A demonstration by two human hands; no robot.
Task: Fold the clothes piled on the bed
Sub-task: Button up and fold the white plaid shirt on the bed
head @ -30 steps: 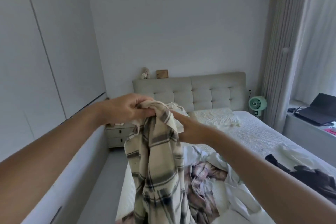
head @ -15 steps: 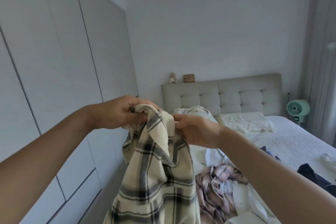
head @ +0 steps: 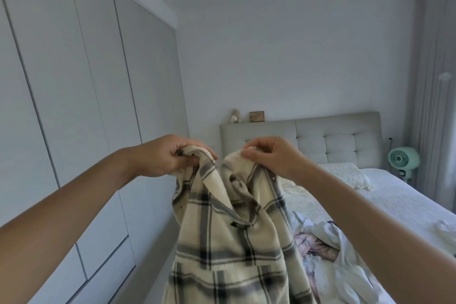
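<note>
- Leftward, a wall of pale wardrobe doors runs the length of the room toward the far wall.
- Next in size, the bed lies on the right under a light ribbed cover, its grey tufted headboard against the far wall.
- A cream plaid shirt with grey and dark stripes hangs in the air over the bed's near left edge, held up at its top and drooping out of view below.
- A heap of clothes, white pieces over a pinkish one, lies on the bed toward its near end, just right of the hanging shirt.
- A white textured pillow rests at the head of the bed, against the headboard.
- The left hand has its fingers curled round one bunched top corner of the shirt.
- The right hand pinches the other top corner between thumb and fingertips, a little apart from the left.
- A small green fan stands beyond the bed's far right corner, beside the curtain.
- A wooden frame and a little soft toy sit on the ledge above the headboard's left end.
</note>
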